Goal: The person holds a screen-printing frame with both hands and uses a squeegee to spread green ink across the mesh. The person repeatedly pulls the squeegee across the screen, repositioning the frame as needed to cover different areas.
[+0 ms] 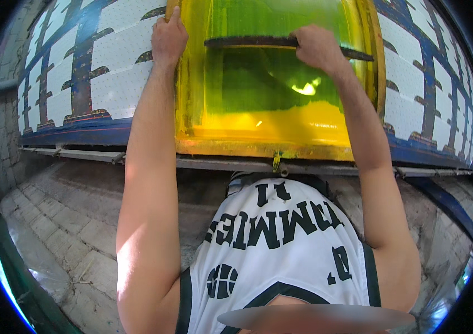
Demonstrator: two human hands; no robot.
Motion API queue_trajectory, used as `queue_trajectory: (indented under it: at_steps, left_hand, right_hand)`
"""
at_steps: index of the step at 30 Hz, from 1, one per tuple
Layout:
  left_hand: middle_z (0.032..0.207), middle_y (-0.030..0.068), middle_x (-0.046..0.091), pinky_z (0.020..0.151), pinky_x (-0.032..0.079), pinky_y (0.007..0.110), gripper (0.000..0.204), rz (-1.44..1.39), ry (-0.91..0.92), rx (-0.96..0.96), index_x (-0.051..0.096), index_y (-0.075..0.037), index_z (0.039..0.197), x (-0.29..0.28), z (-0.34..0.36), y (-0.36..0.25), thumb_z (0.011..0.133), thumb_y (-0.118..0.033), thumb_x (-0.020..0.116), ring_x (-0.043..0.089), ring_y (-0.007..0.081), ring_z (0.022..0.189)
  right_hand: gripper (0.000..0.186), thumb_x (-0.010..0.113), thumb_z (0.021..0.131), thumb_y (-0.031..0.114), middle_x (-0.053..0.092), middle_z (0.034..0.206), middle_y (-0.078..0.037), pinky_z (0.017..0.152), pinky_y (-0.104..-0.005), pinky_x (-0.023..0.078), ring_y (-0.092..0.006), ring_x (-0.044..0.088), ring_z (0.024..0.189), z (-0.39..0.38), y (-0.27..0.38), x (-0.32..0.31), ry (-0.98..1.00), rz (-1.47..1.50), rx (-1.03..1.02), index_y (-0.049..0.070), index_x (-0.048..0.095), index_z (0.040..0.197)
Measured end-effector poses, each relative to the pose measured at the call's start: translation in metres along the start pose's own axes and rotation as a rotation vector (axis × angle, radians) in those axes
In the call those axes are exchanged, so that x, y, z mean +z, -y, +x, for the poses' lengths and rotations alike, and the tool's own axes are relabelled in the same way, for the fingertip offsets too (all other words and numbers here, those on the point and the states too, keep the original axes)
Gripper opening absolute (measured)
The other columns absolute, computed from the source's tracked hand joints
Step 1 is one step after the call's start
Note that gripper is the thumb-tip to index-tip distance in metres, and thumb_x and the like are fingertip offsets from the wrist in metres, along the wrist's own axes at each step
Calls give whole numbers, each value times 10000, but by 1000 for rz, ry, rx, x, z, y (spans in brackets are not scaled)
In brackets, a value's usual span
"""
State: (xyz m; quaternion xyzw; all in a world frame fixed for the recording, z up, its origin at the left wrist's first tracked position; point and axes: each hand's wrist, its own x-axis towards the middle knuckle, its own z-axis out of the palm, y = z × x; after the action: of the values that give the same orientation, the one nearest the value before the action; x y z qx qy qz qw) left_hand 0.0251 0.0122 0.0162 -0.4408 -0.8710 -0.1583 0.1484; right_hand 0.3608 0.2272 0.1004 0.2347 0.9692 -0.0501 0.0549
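A screen-printing frame [264,149] with yellow-stained edges lies in front of me on a long table. My left hand [169,42] is closed over its left edge, index finger stretched along the side. In my right hand [319,49] is a dark, long squeegee [247,42], gripped right of its middle. The squeegee lies crosswise over the green-looking mesh [258,78], tilted slightly down to the right. A pool of wet yellow ink [303,122] spreads over the near end of the mesh. The far end of the frame is cut off by the upper picture edge.
White cut panels [116,50] with dark notches lie in rows on the blue table surface left of the frame. More white panels [403,61] lie to its right. A metal rail [208,163] runs along the table's near edge. Below is a brick-paved floor [52,217].
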Motion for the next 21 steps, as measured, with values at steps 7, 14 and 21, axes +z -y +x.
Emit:
queue_trajectory:
  at_steps: [7,14,21]
  left_hand:
    - [1229,277,672,991,574,550,505,-47,-1,-29,600,-241,1569,14,-1,11,1085,-371,529,660,455,1182]
    - [1324,252,671,1041,561,536,559,-6,9,-59,535,-276,1617,3,-3,3,1082,-440,535,646,422,1271]
    - [1342,245,667,1069,539,540,586,3,125,-125,510,-272,1636,-9,-2,-4,1074,-430,551,624,426,1279]
  right_hand:
    - [409,695,823,47,772,1146,-146,925,-483,598,-348,723,1094,-151,86,26,100,52,53,89,779,1221]
    - [443,721,798,24,774,1224,-124,959,-459,601,-325,719,1134,-192,115,32,-1,120,86,68,770,1236]
    - [418,749,783,37,773,1169,-128,945,-468,601,-327,722,1105,-188,109,21,121,105,93,68,776,1199]
